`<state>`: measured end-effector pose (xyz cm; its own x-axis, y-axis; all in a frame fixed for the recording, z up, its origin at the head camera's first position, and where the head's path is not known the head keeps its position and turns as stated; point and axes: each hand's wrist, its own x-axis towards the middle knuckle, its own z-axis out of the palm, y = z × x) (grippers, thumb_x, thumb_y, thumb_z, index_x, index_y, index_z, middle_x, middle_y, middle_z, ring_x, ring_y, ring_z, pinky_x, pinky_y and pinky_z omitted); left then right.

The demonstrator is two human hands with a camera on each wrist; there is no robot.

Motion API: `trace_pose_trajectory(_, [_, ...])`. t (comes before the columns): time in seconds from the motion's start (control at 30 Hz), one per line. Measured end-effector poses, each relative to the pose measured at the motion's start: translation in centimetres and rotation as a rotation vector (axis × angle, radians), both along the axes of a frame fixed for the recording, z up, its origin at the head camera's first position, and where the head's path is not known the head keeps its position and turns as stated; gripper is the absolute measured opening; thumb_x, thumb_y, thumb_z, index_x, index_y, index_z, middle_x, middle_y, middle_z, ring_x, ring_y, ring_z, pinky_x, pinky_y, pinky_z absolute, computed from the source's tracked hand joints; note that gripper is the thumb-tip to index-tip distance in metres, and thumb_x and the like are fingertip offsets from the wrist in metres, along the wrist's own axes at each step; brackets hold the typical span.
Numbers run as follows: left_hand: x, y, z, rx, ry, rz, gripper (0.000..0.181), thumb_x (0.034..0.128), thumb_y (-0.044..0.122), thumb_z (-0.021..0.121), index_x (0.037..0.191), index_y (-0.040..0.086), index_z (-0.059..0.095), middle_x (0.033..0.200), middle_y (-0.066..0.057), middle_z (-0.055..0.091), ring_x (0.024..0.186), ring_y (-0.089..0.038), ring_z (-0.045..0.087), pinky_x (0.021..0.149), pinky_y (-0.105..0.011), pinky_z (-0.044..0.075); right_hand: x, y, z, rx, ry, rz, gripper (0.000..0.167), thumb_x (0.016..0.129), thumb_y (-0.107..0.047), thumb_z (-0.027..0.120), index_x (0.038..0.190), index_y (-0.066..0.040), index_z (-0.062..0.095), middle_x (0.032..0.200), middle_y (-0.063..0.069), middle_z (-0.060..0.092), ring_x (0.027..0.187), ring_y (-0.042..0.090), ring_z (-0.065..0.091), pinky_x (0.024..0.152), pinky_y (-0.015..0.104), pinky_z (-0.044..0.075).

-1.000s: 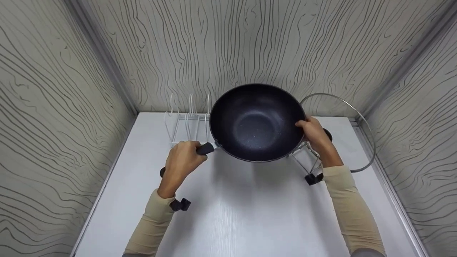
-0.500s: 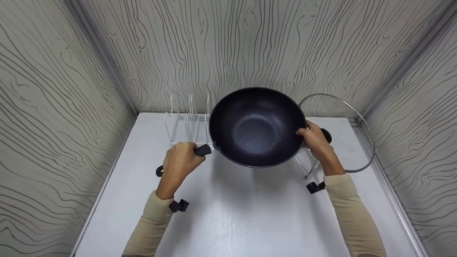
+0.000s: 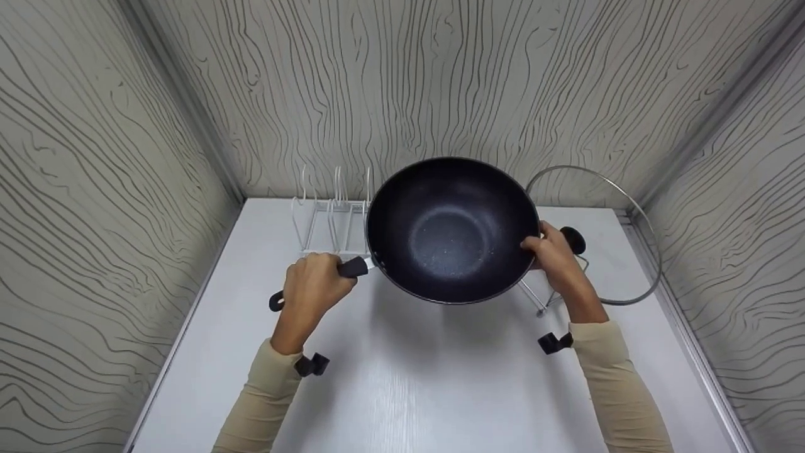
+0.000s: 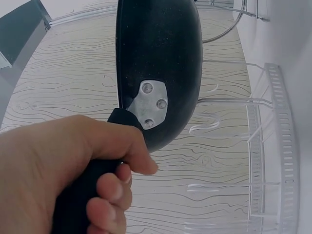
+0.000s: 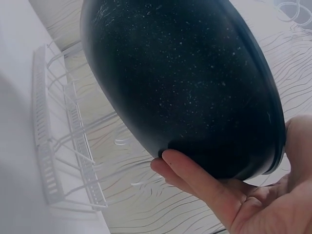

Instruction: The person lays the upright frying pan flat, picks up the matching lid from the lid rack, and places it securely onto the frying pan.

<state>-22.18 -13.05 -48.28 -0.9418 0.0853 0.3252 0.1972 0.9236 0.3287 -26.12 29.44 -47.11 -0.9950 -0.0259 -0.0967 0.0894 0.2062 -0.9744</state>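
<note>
A dark, deep wok (image 3: 449, 233) is held above the white table, its hollow tilted toward the head camera. My left hand (image 3: 313, 281) grips its black handle (image 3: 353, 267), with the fingers wrapped round it. In the left wrist view, a riveted metal bracket (image 4: 155, 107) joins handle and wok. At the opposite side, my right hand (image 3: 556, 261) holds the rim, thumb inside. Its fingers (image 5: 195, 178) press on the speckled outer wall in the right wrist view. A white wire rack (image 3: 331, 220) stands behind and left of the wok, partly hidden by it.
At the right a clear lid with a metal rim (image 3: 659, 251) and black knob (image 3: 572, 240) stands upright. A thin wire stand (image 3: 539, 309) shows beneath it, partly covered by my right hand. Patterned walls (image 3: 409, 75) enclose the table (image 3: 390, 402) at the back and both sides.
The wok has come slightly toward me, together with both hands. Its hollow shows a little more to the head camera. More of the lid's knob is visible. Both grips stay the same.
</note>
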Motion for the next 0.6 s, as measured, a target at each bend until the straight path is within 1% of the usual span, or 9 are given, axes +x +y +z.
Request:
trace_pose_trajectory(0.1, [0.0, -0.1, -0.3, -0.020, 0.027, 0.007, 0.038, 0.0755, 0.011, 0.071, 0.050, 0.021, 0.044, 0.050, 0.008, 0.040, 0.047, -0.016, 0.036, 0.044, -0.032, 0.025, 0.3, -0.1, -0.2, -0.009, -0.005, -0.002, 0.046, 0.098, -0.002, 0.050, 0.141, 0.014, 0.042, 0.098, 0.008, 0.070, 0.077, 0.008, 0.076, 0.071, 0.025, 0.064])
trace_pose_trajectory(0.23, [0.0, -0.2, -0.5, -0.045, 0.045, 0.021, 0.038, 0.0766, 0.010, 0.071, 0.052, 0.020, 0.044, 0.050, 0.006, 0.041, 0.047, -0.017, 0.039, 0.044, -0.034, 0.025, 0.7, -0.2, -0.4, -0.009, -0.007, -0.001, 0.048, 0.098, -0.001, 0.049, 0.142, 0.015, 0.041, 0.100, 0.010, 0.071, 0.078, 0.008, 0.076, 0.073, 0.025, 0.064])
trace_pose_trajectory(0.4, [0.1, -0.3, -0.7, -0.051, 0.033, 0.027, 0.037, 0.0768, 0.010, 0.070, 0.052, 0.020, 0.045, 0.050, 0.006, 0.042, 0.047, -0.017, 0.039, 0.044, -0.034, 0.025, 1.4, -0.2, -0.7, -0.006, -0.006, 0.010, 0.055, 0.098, -0.001, 0.049, 0.149, 0.015, 0.036, 0.112, 0.022, 0.070, 0.082, 0.009, 0.077, 0.076, 0.026, 0.064])
trace_pose_trajectory(0.6, [0.2, -0.5, -1.3, -0.054, 0.043, 0.025, 0.040, 0.0762, 0.010, 0.070, 0.051, 0.020, 0.040, 0.047, 0.007, 0.038, 0.045, -0.015, 0.035, 0.043, -0.032, 0.023, 2.1, -0.4, -0.9, -0.011, -0.003, 0.007, 0.064, 0.098, 0.000, 0.049, 0.156, 0.015, 0.028, 0.126, 0.034, 0.063, 0.085, 0.009, 0.076, 0.077, 0.025, 0.064])
